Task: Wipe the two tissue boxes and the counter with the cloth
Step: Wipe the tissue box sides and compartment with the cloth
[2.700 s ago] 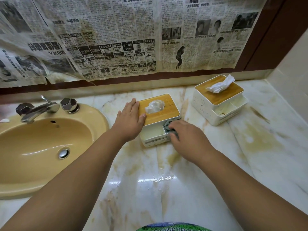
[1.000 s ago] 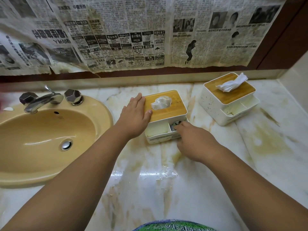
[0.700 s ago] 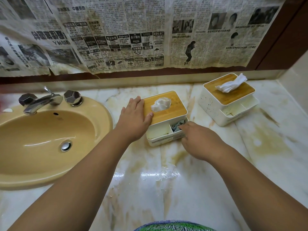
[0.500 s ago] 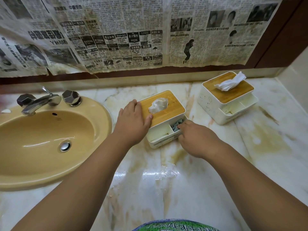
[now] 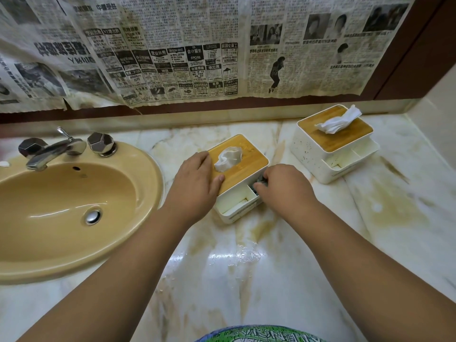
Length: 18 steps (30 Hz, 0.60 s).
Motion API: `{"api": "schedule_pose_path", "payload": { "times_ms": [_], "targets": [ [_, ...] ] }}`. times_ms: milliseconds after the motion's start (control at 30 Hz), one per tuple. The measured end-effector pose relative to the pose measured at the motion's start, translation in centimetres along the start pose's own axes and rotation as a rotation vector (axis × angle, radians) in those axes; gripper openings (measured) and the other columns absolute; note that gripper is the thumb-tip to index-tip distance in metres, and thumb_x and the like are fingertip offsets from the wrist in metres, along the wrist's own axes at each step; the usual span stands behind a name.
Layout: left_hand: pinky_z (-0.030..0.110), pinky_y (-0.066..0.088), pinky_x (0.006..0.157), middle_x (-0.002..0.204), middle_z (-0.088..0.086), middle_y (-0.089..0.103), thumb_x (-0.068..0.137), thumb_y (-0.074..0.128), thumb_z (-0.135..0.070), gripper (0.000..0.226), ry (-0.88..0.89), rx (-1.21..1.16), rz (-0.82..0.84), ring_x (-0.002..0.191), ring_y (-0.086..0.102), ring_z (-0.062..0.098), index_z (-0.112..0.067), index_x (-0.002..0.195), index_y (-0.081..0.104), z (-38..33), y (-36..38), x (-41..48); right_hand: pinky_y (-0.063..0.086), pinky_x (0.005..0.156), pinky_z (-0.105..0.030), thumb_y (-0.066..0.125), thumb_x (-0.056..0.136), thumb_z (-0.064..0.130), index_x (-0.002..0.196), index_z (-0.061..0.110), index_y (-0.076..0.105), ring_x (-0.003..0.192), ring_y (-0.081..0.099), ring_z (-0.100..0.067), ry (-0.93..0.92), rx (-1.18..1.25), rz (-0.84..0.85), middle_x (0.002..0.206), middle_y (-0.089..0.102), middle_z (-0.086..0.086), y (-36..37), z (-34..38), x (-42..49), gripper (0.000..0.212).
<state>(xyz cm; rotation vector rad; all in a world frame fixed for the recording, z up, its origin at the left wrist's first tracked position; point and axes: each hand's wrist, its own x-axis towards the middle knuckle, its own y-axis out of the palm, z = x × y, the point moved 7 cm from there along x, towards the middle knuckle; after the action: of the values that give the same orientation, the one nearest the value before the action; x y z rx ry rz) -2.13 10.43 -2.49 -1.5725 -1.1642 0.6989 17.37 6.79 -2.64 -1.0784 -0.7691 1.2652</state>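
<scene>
A white tissue box with a bamboo lid [image 5: 246, 166] stands in the middle of the marble counter [image 5: 246, 280]. My left hand [image 5: 197, 180] lies flat on the lid's left edge and holds the box still. My right hand [image 5: 286, 187] presses a dark grey cloth [image 5: 260, 181] into the right front compartment of that box; only a small bit of cloth shows past the fingers. A second tissue box [image 5: 333, 141] of the same kind stands further back to the right, untouched.
A yellow basin [image 5: 61, 213] with a chrome tap [image 5: 51, 150] fills the left side. Newspaper sheets [image 5: 197, 50] hang over the wall behind. The counter is wet and shiny near the front, with yellowish stains at the right. A side wall [image 5: 439, 107] closes off the right.
The near box has turned a little on the counter. My right hand has shifted up into the right compartment with the cloth. My left hand stays on the lid.
</scene>
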Motion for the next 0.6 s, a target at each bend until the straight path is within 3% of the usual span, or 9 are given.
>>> {"api": "schedule_pose_path", "payload": {
  "times_ms": [100,233,433,600],
  "targets": [
    [0.031,0.028,0.113,0.151,0.004,0.041,0.095,0.042,-0.048,0.066,-0.001,-0.084,-0.001,0.136,0.036,0.024,-0.006,0.145,0.046,0.5,-0.2,-0.3,0.024,0.045,-0.024,0.064,0.087,0.035,0.06,0.023,0.045,0.059,0.049,-0.02,0.018,-0.043,0.022,0.062,0.047,0.004,0.4,0.0,0.2,0.035],
    [0.026,0.026,0.111,0.15,0.0,0.043,0.094,0.048,-0.05,0.066,0.04,-0.121,0.007,0.134,0.037,0.02,-0.01,0.147,0.046,0.8,-0.5,-0.5,0.026,0.046,-0.023,0.066,0.083,0.031,0.062,0.02,0.045,0.056,0.048,-0.018,0.05,-0.08,0.021,0.064,0.048,0.002,0.3,0.1,0.7,0.032],
    [0.033,0.033,0.11,0.146,0.002,0.048,0.091,0.043,-0.055,0.068,0.05,-0.071,0.01,0.13,0.041,0.024,-0.01,0.142,0.053,0.3,-0.8,-0.7,0.037,0.054,-0.026,0.068,0.084,0.03,0.064,0.021,0.041,0.065,0.054,-0.026,0.067,-0.111,0.0,0.068,0.047,0.002,0.5,0.6,1.2,0.034],
    [0.037,0.036,0.11,0.139,0.005,0.051,0.093,0.042,-0.053,0.064,0.052,-0.039,0.018,0.119,0.047,0.028,-0.006,0.134,0.057,0.1,-0.4,-0.8,0.031,0.048,-0.024,0.062,0.081,0.015,0.062,0.017,0.043,0.054,0.046,-0.021,0.099,-0.11,-0.033,0.066,0.048,-0.002,0.9,0.4,1.6,0.028]
  ]
}}
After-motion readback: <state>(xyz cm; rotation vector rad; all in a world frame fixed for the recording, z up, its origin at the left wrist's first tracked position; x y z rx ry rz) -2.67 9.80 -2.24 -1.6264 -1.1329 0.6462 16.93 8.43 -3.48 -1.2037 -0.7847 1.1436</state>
